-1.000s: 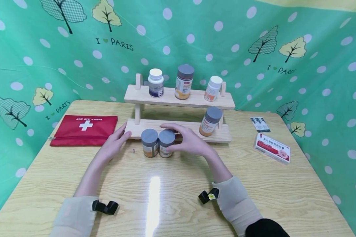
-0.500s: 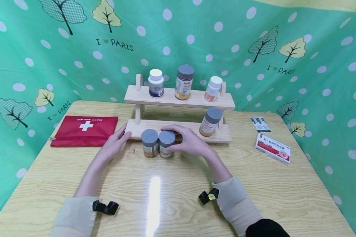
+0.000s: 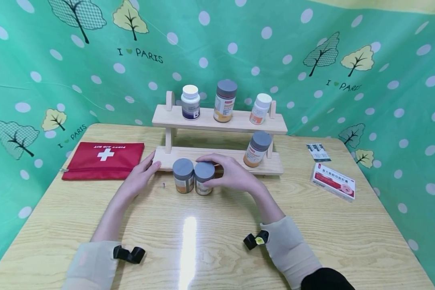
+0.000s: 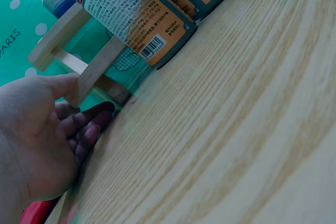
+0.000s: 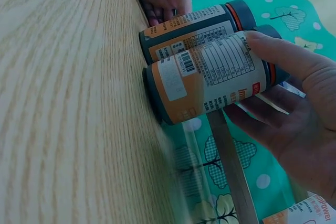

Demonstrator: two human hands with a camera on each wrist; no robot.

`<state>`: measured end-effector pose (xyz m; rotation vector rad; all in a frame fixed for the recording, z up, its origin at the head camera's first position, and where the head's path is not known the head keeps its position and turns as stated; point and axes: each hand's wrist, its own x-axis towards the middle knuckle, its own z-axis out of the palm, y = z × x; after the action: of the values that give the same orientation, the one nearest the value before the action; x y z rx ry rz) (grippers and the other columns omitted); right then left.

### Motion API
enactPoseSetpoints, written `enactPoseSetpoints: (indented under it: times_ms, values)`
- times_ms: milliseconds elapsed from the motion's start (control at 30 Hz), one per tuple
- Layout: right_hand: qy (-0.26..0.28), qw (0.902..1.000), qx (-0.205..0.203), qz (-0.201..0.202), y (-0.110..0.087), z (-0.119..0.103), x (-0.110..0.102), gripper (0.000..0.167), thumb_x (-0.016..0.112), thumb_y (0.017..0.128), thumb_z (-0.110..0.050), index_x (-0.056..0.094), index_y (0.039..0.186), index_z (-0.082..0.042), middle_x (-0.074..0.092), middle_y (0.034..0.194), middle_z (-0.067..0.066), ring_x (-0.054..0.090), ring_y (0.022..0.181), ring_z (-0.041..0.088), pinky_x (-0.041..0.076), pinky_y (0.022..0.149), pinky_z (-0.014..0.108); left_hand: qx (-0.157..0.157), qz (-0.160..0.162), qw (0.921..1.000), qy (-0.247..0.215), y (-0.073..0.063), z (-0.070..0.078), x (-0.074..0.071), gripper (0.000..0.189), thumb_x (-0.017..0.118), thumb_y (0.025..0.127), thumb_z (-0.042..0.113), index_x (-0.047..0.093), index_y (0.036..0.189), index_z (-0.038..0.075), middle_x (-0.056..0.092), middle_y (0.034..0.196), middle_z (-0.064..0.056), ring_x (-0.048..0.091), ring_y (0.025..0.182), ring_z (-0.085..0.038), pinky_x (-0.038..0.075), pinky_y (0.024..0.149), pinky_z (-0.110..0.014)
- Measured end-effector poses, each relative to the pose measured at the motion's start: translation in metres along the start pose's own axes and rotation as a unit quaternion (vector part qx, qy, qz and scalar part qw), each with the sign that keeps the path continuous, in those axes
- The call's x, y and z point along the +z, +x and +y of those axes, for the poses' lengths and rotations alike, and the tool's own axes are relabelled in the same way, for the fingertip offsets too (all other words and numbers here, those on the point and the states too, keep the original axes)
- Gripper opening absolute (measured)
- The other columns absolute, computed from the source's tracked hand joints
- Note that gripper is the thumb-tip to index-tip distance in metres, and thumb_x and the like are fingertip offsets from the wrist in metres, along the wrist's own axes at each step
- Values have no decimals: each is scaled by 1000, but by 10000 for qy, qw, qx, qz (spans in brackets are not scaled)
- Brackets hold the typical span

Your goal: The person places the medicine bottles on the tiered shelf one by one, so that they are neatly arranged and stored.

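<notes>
Two grey-lidded supplement bottles stand side by side on the table in front of a two-tier wooden shelf (image 3: 217,154). My right hand (image 3: 235,174) grips the right-hand bottle (image 3: 204,177), the thumb on its near side and the fingers round the back. In the right wrist view this bottle (image 5: 210,77) shows an orange and white label. Close on its left stands the other bottle (image 3: 183,177), which nothing holds. My left hand (image 3: 140,175) holds the left end of the lower board, its thumb (image 4: 65,85) against the wood and its fingers curled behind.
On the upper board stand a white-capped bottle (image 3: 190,102), a grey-lidded bottle (image 3: 224,102) and a smaller white-capped one (image 3: 260,108). Another grey-lidded bottle (image 3: 256,150) is on the lower board's right. A red first aid kit (image 3: 105,161) lies left; a medicine box (image 3: 332,181) and blister pack (image 3: 317,152) lie right.
The right-hand bottle has shifted slightly toward me in my right hand, a little out of line with its neighbour. My left hand stays on the shelf's end.
</notes>
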<state>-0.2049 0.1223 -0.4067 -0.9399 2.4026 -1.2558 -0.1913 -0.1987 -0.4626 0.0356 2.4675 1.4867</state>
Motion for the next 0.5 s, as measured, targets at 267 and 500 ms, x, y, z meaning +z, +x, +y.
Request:
enactPoseSetpoints:
  times_ms: [267, 500]
  values:
    - [166, 9996, -164, 149, -3, -4, -4, 66, 88, 82, -21, 61, 142, -25, 64, 139, -3, 63, 122, 13, 54, 106, 34, 7, 6, 10000, -15, 0, 0, 0, 79, 43, 106, 56, 6, 167, 22, 9, 175, -15, 9, 162, -40, 15, 129, -62]
    - [630, 9967, -308, 414, -6, -6, -9, 62, 84, 86, -18, 60, 143, -20, 66, 132, 2, 66, 115, 16, 56, 103, 32, 14, 4, 10000, -19, -1, 1, 0, 79, 44, 106, 56, 6, 167, 22, 9, 175, -15, 9, 162, -40, 15, 129, -62]
